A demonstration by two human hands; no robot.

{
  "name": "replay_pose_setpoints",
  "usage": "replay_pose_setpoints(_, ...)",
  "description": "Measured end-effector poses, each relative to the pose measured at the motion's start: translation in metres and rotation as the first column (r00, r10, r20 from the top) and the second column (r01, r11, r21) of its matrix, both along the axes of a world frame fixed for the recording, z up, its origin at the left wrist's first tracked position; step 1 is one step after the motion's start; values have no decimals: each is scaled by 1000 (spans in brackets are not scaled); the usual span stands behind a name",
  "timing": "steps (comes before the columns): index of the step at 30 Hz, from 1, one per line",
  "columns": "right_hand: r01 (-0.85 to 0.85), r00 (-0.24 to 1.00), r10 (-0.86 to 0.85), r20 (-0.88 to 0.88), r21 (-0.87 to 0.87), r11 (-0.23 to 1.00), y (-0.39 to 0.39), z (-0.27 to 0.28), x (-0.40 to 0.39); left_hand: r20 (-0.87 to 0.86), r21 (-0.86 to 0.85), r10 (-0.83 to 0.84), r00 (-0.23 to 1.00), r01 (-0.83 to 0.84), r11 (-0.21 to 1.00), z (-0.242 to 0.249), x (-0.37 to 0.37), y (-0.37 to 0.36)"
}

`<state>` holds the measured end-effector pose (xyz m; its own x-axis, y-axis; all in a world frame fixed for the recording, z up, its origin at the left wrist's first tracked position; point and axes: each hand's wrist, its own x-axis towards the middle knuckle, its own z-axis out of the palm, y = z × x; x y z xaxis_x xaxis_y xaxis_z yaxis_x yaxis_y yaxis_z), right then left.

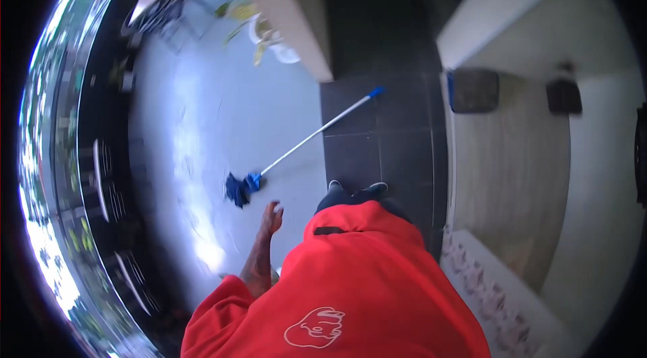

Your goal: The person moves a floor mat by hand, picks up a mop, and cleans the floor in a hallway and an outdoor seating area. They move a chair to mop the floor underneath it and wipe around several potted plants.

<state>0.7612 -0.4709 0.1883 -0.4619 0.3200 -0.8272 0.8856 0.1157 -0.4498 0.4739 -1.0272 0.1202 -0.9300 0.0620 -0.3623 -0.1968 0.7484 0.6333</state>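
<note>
My left hand (271,217) hangs beside my red shirt (364,277), its fingers loosely curled and a little apart, with nothing visible in them. Just beyond it, a mop (306,140) lies on the floor. Its dark blue cloth head (238,189) rests on the pale floor, close to the hand but not touching it. The white handle slants up to a blue end (376,92) over the dark tiles. My right hand is out of view.
My shoes stand on dark grey tiles (377,156) bordering the shiny pale floor (269,109). A pillar (296,21) rises ahead, near a potted plant (259,28). To the right are a small dark mat (475,90) and a flower-patterned panel (495,301). Furniture stands far left.
</note>
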Motion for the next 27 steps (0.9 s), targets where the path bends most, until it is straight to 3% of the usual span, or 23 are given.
replay_pose_setpoints(1,-73,997,73,18,5,997,13,5,-3,147,-26,74,986,-71,997,32,-22,20)
replay_pose_setpoints(2,-151,988,151,33,11,988,32,12,-6,-13,17,67,998,-67,998,43,-33,31)
replay_pose_setpoints(5,-419,907,421,-3,95,903,114,17,-5,-3,164,259,966,-255,953,49,-28,34)
replay_pose_setpoints(6,-432,899,437,-26,100,896,141,24,-21,52,221,332,942,-335,916,47,-26,31)
replay_pose_setpoints(7,-121,992,119,-36,-30,992,159,30,-45,76,244,383,921,-389,888,40,-20,25)
replay_pose_setpoints(8,-504,861,504,72,266,822,163,44,-92,76,251,408,910,-413,875,26,-11,17)
replay_pose_setpoints(9,-769,601,745,289,462,441,165,56,-144,170,281,502,848,-530,800,18,4,10)
replay_pose_setpoints(11,-642,671,738,71,553,531,155,78,-216,307,275,609,731,-681,679,-22,60,4)
replay_pose_setpoints(12,-720,632,757,166,489,493,151,77,-253,339,251,641,688,-723,644,-47,88,-4)
replay_pose_setpoints(13,-785,583,771,257,423,453,144,67,-291,476,75,607,636,-717,693,-52,105,-7)
replay_pose_setpoints(14,-857,490,801,344,356,372,138,52,-329,389,6,521,760,-567,823,-106,151,-18)
replay_pose_setpoints(15,-915,389,821,417,281,291,126,32,-369,397,-183,449,800,-411,893,-94,158,-8)
replay_pose_setpoints(17,-967,247,820,517,189,172,82,-19,-461,397,-171,657,641,-652,739,-61,141,44)
replay_pose_setpoints(18,-974,212,826,523,181,136,80,-56,-494,276,-116,668,691,-666,737,-87,166,65)
replay_pose_setpoints(19,-967,158,863,479,254,36,73,-106,-529,305,-143,731,611,-729,669,-99,186,98)
replay_pose_setpoints(20,-945,71,911,405,320,-69,50,-173,-564,518,-131,783,346,-872,472,-51,147,138)
replay_pose_setpoints(21,-897,-37,958,283,413,-157,54,-255,-596,522,-14,790,321,-923,384,-76,198,176)
replay_pose_setpoints(22,-920,-121,883,453,283,-271,5,-275,-644,529,52,839,127,-992,118,-105,258,232)
replay_pose_setpoints(23,-831,-281,809,517,290,-474,-11,-320,-675,663,70,729,-168,-956,-284,-112,304,288)
replay_pose_setpoints(24,-718,-396,739,545,318,-619,-7,-385,-698,594,-85,794,-129,-992,-98,-86,308,338)
replay_pose_setpoints(25,-607,-452,693,562,376,-700,-10,-435,-718,651,-197,756,71,-946,259,-3,215,351)
replay_pose_setpoints(27,-589,-467,704,535,405,-699,-28,-499,-742,623,-305,780,58,-900,310,23,192,382)
